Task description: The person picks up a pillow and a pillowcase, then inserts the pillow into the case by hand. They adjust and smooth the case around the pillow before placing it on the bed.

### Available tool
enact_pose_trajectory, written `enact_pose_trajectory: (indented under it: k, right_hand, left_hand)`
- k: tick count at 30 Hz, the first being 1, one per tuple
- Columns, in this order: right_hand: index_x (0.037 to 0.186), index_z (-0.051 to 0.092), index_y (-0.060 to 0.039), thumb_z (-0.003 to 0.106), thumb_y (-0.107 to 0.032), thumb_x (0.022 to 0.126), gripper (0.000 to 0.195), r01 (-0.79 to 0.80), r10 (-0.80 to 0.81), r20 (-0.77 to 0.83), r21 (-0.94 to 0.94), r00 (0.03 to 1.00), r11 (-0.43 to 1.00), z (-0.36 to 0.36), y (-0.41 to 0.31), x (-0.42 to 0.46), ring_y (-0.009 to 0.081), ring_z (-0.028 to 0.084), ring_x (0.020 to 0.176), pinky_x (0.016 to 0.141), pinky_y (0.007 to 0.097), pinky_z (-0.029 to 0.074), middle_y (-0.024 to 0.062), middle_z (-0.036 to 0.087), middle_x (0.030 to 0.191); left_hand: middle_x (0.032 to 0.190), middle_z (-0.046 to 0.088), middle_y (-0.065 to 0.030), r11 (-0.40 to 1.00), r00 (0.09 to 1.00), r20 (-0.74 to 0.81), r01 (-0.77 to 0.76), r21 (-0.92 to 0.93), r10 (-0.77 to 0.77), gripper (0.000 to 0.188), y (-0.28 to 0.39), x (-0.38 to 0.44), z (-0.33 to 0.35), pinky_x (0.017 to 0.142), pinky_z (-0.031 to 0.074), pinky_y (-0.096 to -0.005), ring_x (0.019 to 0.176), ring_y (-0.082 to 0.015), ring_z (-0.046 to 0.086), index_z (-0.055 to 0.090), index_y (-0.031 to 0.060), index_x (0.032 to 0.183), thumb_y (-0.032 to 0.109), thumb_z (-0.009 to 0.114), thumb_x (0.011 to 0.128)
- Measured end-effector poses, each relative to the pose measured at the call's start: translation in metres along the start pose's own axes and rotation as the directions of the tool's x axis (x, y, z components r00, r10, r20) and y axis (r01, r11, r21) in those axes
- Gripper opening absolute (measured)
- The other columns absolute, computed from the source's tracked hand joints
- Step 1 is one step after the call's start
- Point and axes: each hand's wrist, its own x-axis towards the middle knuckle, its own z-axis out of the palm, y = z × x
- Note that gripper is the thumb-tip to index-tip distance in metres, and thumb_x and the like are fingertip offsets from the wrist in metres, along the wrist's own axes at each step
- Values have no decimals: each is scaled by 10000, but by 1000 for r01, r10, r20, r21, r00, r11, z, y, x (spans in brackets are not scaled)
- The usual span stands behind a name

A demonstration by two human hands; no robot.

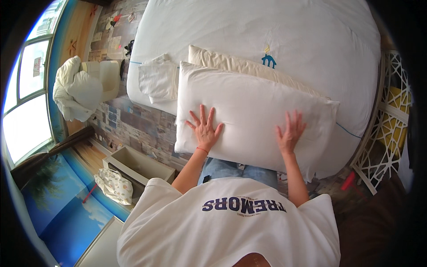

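Note:
A plump pillow in a white pillowcase (247, 96) lies across the near end of the bed. My left hand (205, 131) rests flat on its left part with the fingers spread. On the right part is my right hand (291, 133), slightly blurred, its fingers also apart; neither hand grips the fabric. Loose cloth of the pillowcase hangs at the pillow's right end. Behind it a cream quilted pillow (230, 61) shows, partly covered by the front one. To the left, folded white cloth (156, 78) lies on the mattress edge.
The bed's white sheet (317, 40) bears a blue and yellow motif. At left, a white duvet (78, 88) is heaped over a chair. An open drawer (140, 165) juts out at lower left beside a patterned cloth (114, 185). A white lattice screen (388, 116) stands right.

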Motion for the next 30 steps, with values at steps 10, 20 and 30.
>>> enact_pose_trajectory:
  k: [10,20,30]
  right_hand:
    - [1400,387,-153,430,-423,906,565,23,-28,-85,-56,996,998,64,-10,3,338,206,1398,1102,572,67,92,287,1502]
    - [1391,400,-175,548,-354,870,571,-13,14,10,-180,1000,984,36,5,17,290,277,1371,1090,542,179,82,322,1479]
    - [1436,287,-108,519,-672,804,878,-829,827,-81,12,557,559,-11,172,-10,326,353,1321,1037,516,305,171,364,1434]
  left_hand:
    - [1558,68,-90,997,999,-23,-48,-61,47,698,-20,10,65,973,-55,-763,1374,-509,-51,323,284,1428,572,501,818]
    - [1547,121,-124,997,998,-56,-40,-60,37,708,-46,31,56,1075,6,-656,1400,-454,22,334,193,1433,541,508,842]
    - [1039,641,-237,861,903,308,395,-319,-300,733,-159,85,30,863,448,-418,1012,-370,596,535,-28,1208,615,491,860]
